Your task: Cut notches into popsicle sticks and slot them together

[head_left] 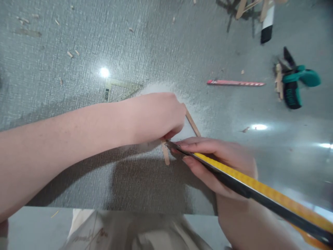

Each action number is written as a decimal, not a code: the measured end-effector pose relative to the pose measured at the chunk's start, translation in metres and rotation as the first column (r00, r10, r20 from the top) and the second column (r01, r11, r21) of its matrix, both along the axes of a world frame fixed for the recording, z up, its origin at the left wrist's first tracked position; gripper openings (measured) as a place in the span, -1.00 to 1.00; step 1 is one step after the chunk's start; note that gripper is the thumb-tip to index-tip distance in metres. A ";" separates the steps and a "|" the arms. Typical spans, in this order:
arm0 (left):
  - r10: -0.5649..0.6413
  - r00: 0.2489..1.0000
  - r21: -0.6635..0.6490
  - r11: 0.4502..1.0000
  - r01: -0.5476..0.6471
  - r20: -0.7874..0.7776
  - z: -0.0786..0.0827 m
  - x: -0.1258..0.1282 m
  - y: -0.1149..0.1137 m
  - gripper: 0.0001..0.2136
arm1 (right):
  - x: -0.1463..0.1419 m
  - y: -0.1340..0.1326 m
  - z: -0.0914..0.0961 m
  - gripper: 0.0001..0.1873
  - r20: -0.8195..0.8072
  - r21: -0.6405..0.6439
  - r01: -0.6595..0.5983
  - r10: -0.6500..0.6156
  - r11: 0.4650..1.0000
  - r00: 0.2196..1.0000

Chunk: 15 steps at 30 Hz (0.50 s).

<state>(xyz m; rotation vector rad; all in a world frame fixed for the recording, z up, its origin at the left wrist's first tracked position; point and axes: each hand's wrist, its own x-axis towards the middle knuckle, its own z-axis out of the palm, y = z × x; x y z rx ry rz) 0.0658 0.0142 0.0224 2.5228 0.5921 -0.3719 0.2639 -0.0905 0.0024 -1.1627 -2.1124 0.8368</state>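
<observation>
Carefully does it: the right hand (231,156) grasps the knife (270,200), its blade (171,145) aimed toward ten o'clock at the stick (165,155), which juts to six o'clock from under the curled left hand (161,116), grip hidden; light strokes, angled away from that hand, should work best

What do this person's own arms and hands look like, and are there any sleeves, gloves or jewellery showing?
The left hand and right hand are ungloved, with no ring, watch or bracelet visible. The forearms are bare as far as they show, without clear markings. Below, pale cloth with brown, handwriting-like marks looks like their clothing.
</observation>
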 end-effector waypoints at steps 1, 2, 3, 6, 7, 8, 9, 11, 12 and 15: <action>0.007 1.000 -0.008 1.000 -0.007 0.006 0.000 0.000 0.000 -0.67 | -0.002 -0.005 -0.001 -0.74 0.002 0.017 0.050 -0.050 0.999 0.999; 0.015 1.000 -0.021 1.000 -0.014 0.010 -0.001 0.000 0.000 -0.67 | -0.003 -0.009 -0.002 -0.73 0.009 0.037 0.086 -0.086 0.996 0.996; 0.021 1.000 -0.038 0.999 -0.021 0.017 -0.001 -0.001 0.000 -0.67 | -0.005 -0.014 -0.003 -0.73 0.022 0.054 0.103 -0.104 0.993 0.994; 0.035 0.999 -0.065 0.997 -0.033 0.030 -0.004 -0.002 -0.001 -0.68 | -0.011 -0.022 -0.003 -0.70 0.058 0.076 0.114 -0.118 0.991 0.991; 0.039 0.999 -0.067 0.997 -0.036 0.034 -0.004 -0.002 -0.001 -0.67 | -0.012 -0.023 -0.003 -0.68 0.060 0.079 0.116 -0.121 0.990 0.991; 0.040 0.999 -0.068 0.997 -0.037 0.032 -0.005 -0.002 -0.001 -0.68 | -0.013 -0.024 -0.003 -0.67 0.060 0.081 0.125 -0.130 0.989 0.990; 0.040 0.999 -0.070 0.997 -0.038 0.034 -0.005 -0.002 -0.001 -0.68 | -0.013 -0.024 -0.003 -0.66 0.057 0.087 0.128 -0.133 0.988 0.989; 0.042 0.998 -0.075 0.996 -0.038 0.050 -0.006 -0.002 -0.002 -0.71 | -0.012 -0.024 -0.004 -0.66 0.050 0.096 0.121 -0.126 0.988 0.991; 0.044 0.997 -0.079 0.996 -0.039 0.059 -0.006 -0.002 -0.002 -0.72 | -0.012 -0.024 -0.005 -0.66 0.043 0.101 0.120 -0.125 0.988 0.991; 0.046 0.994 -0.094 0.995 -0.037 0.099 -0.007 -0.003 -0.002 -0.75 | -0.011 -0.024 -0.006 -0.66 0.031 0.101 0.114 -0.117 0.988 0.993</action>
